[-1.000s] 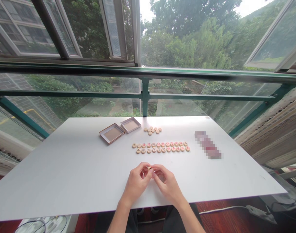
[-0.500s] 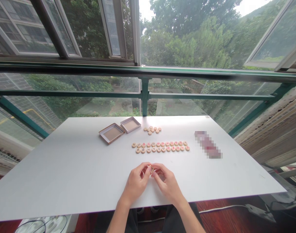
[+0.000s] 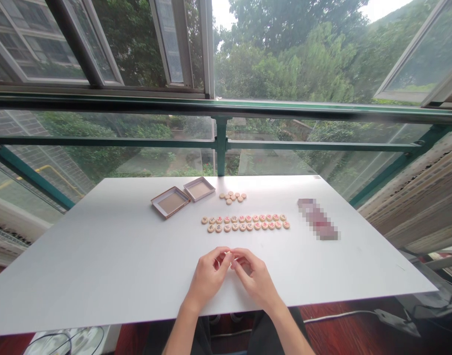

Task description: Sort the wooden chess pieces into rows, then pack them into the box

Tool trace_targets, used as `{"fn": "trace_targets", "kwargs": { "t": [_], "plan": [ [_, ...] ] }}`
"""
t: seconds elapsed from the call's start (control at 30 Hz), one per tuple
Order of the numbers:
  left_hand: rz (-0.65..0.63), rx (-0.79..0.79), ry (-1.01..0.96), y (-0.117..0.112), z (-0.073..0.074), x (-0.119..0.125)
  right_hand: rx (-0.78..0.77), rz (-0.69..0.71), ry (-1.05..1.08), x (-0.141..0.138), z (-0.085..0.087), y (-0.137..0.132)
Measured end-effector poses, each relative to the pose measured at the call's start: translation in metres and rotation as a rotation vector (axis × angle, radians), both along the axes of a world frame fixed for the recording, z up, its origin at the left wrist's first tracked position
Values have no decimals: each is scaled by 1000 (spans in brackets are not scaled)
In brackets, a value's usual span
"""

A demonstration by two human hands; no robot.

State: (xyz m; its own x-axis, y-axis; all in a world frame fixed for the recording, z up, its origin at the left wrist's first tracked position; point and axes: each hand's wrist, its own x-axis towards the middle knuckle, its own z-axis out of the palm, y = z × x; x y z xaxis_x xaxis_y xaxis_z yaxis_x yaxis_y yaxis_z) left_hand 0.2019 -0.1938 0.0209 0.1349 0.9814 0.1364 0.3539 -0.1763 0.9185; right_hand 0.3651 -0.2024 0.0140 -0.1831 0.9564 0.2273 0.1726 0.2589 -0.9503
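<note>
My left hand (image 3: 208,276) and my right hand (image 3: 256,278) meet above the near middle of the white table (image 3: 100,266). Their fingertips pinch one small round wooden game piece (image 3: 229,255) between them. Beyond my hands lie two rows of round wooden pieces (image 3: 246,222) with red or dark characters on top. A small loose cluster of plain-looking pieces (image 3: 233,197) sits further back.
Two shallow open cardboard box halves (image 3: 172,202) (image 3: 199,188) rest at the back left of the pieces. A blurred-out oblong object (image 3: 318,219) lies to the right. A green railing and glass (image 3: 221,145) stand behind the table. Cables (image 3: 359,318) run on the floor at the right.
My hands have stayed in place; the fingers have shifted slightly, turning the small piece between the fingertips. The pieces on the table have not moved.
</note>
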Motion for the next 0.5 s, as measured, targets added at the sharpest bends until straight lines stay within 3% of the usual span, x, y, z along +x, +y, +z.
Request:
{"fn": "trace_targets", "kwargs": {
  "t": [0.5],
  "plan": [
    [0,26,-33,2,2,1,-2,-8,25,0,-2,2]
  ]
}}
